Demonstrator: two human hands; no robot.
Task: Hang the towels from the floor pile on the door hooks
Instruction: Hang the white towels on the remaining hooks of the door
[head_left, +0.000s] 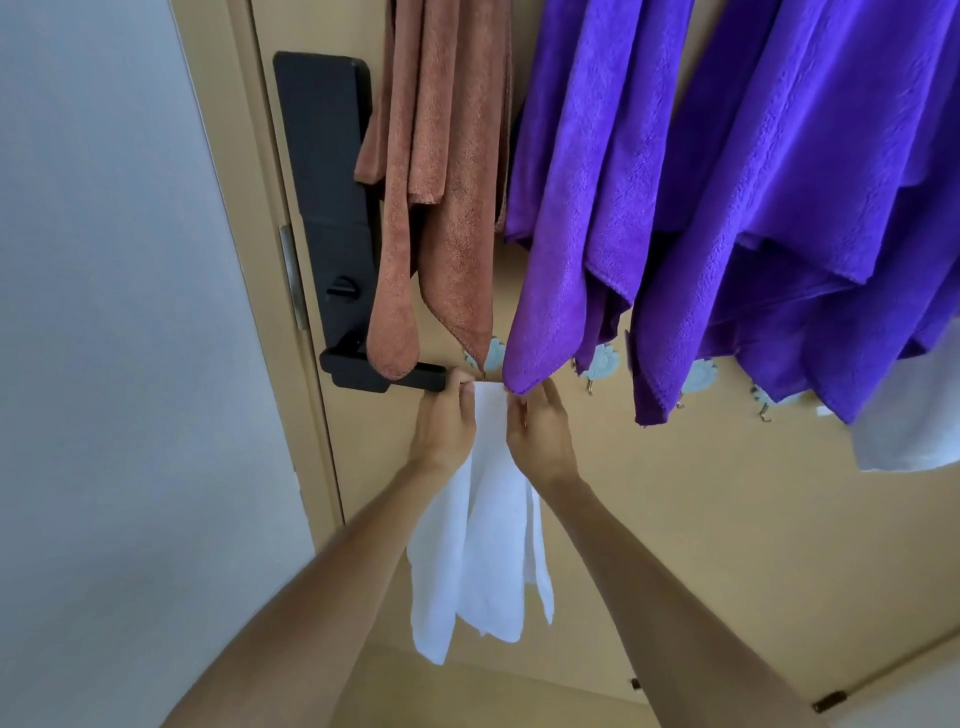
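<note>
White towel (488, 525) pinched by both hands at door hook (483, 373).

text: none readable | lock (332, 208): showing no legible marks | towels (727, 182): showing no labels | door (675, 519): showing no signs

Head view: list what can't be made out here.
- Upper hooks: cut off by the top edge, above the brown towel and purple towels.
- Hook behind the white towel: covered by its top edge, the left hand and the right hand.
- Floor pile: outside the frame.
- Second white cloth: cut off by the right edge.
</note>
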